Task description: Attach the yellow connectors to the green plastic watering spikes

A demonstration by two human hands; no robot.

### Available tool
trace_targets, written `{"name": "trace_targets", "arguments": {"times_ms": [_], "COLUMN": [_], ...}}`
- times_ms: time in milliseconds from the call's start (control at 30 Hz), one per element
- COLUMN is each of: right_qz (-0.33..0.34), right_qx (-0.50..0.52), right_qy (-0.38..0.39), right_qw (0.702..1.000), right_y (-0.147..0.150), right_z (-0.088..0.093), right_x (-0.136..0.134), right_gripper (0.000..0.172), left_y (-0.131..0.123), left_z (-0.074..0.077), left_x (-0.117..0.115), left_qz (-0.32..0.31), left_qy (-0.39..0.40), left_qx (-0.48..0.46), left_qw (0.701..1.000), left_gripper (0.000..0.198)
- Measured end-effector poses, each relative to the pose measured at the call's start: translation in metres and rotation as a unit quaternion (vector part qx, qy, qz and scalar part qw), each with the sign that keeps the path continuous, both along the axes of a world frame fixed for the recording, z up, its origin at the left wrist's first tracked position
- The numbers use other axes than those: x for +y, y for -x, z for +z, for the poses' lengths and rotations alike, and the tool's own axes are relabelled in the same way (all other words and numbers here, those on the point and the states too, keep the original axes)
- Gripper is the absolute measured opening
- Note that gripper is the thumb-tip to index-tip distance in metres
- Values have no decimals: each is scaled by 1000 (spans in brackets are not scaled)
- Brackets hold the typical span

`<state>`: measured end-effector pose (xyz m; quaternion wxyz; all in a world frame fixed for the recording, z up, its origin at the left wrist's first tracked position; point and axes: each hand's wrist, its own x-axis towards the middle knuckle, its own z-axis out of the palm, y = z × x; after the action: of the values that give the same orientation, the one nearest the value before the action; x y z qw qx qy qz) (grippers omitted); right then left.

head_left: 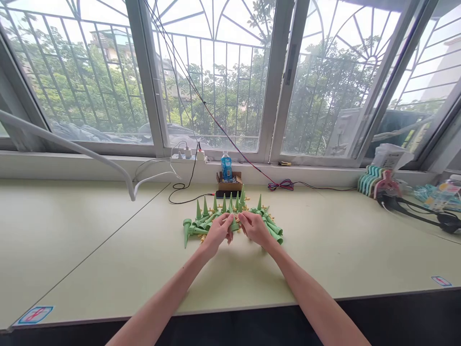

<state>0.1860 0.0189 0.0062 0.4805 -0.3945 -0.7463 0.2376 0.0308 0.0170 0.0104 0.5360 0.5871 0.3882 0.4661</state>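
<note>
My left hand (220, 230) is closed around a green plant watering spike (235, 225), its wide end toward me and its point away. Close beside it, my right hand (255, 228) pinches what looks like a small yellow valve at the side of that spike; the fingers partly hide it. Around both hands lie several more green watering spikes. A row of them stands upright (205, 206) behind the hands, others lie on their sides at the right (274, 229), and one with a capped end (186, 231) is at the far left. Small yellow valves (202, 239) are scattered among them.
Behind the spikes are a dark phone (227, 194) on a cable and a cardboard box (230, 182) with a blue-labelled bottle (226, 166). Bundled wires (281, 185) lie farther right. Hangers (374, 181) and a black headset strap (414, 209) sit at the right. A white lamp arm (90, 150) reaches in from the left.
</note>
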Motion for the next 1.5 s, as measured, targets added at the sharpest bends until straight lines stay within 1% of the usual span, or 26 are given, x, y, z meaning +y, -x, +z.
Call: {"name": "trace_targets", "arguments": {"times_ms": [233,467,800,1033,1167,1400,1500], "right_qz": [-30,-42,-51,-37,-5,43,54], "right_qx": [-5,3,8,-17,-45,-76,-77], "right_qy": [-4,2,-2,-18,-23,-33,-24], "right_qw": [1000,999,999,999,999,996,995], "right_y": [-2,-2,-3,-3,-3,1,1], "right_z": [2,0,-1,1,2,3,5], "right_x": [1,2,3,1,-1,-5,-8], "right_gripper": [41,36,30,25,28,38,39], "left_y": [-1,-1,-1,0,1,2,2], "left_z": [5,9,11,9,8,3,2], "left_x": [-4,-7,-10,-7,-5,-1,0], "left_qz": [3,9,-6,24,50,42,42], "left_qy": [1,-2,-2,10,14,16,18], "left_qx": [2,8,-31,-58,-61,-68,-79], "left_qw": [1000,1000,1000,998,997,997,996], "left_gripper": [39,43,40,37,37,37,37]}}
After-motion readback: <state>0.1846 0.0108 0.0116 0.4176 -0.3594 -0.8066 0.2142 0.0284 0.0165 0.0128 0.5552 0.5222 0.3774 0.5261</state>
